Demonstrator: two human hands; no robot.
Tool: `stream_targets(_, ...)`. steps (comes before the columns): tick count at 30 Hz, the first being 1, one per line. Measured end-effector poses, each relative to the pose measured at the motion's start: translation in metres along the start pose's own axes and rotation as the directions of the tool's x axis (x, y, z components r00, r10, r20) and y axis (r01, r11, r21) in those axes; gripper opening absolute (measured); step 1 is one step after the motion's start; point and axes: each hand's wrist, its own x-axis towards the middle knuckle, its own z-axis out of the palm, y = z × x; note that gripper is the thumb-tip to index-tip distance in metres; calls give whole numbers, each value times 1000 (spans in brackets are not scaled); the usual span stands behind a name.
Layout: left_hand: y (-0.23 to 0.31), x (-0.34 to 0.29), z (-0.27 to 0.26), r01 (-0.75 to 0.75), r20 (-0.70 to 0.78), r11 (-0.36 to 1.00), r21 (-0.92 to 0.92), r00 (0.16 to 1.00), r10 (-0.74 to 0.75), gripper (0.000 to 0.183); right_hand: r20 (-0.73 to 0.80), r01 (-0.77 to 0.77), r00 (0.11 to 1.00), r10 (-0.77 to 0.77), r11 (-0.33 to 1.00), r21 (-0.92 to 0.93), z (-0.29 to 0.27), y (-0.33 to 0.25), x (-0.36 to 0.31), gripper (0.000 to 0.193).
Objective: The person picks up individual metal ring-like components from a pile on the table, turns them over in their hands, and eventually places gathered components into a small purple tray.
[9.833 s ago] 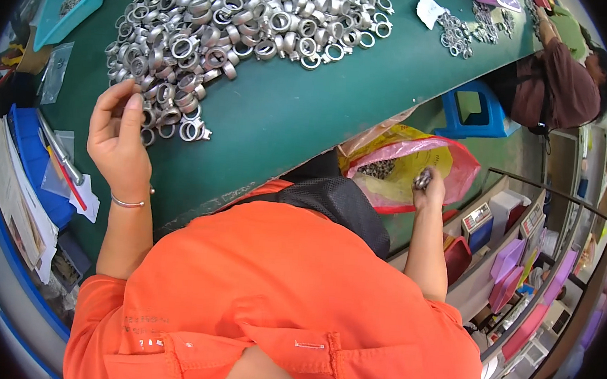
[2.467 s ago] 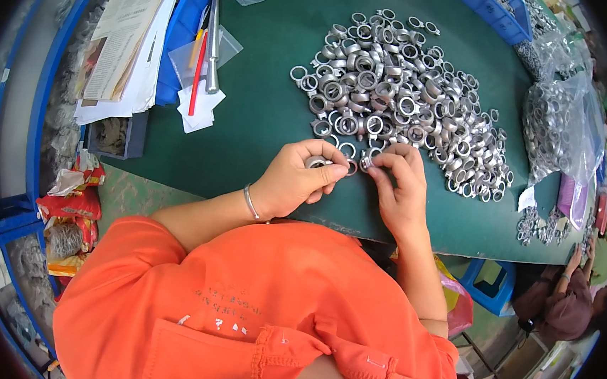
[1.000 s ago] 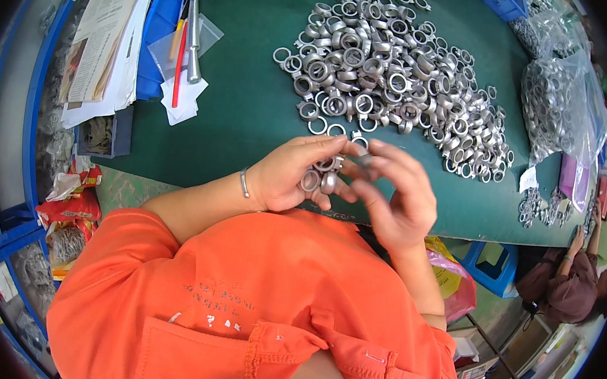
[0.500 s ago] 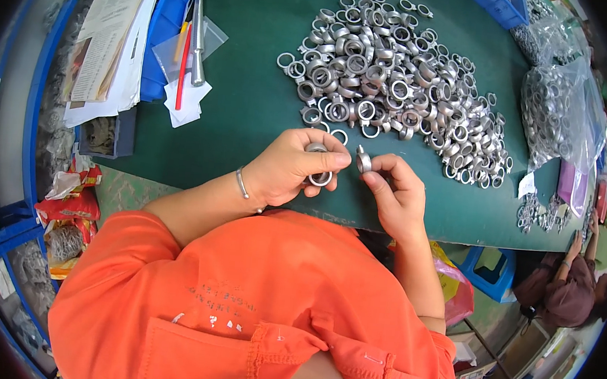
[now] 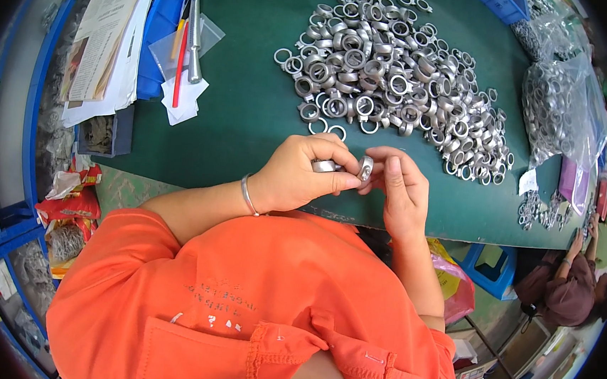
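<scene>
Two silver metal rings meet at frame centre, left hand point(image 5: 297, 178) pinching one point(image 5: 325, 166), right hand point(image 5: 401, 194) pinching another point(image 5: 366, 168), seemingly mid-inspection.

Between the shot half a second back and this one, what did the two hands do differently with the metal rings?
The hands closed together: the right hand, apart before with one small ring, now meets the left hand at the fingertips. The left hand's ring has turned from open-face to lying edge-on, and the right's ring sits upright beside it. Nothing was picked up or let go. The ring pile, bagged rings and papers stayed put.
</scene>
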Motion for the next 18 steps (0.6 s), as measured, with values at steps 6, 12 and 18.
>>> stream_targets(6,1,0,1,92,-51,991,-96,994,-97,10,-8,235,971,-238,953,192,13,4,-1,24)
stream_targets(12,3,0,-2,230,-83,921,-314,960,-268,9,-1,231,968,-252,887,400,3,12,0,33)
stream_targets(18,9,13,6,-293,-372,942,-166,903,215,8,184,-169,981,62,743,648,9,11,1,34)
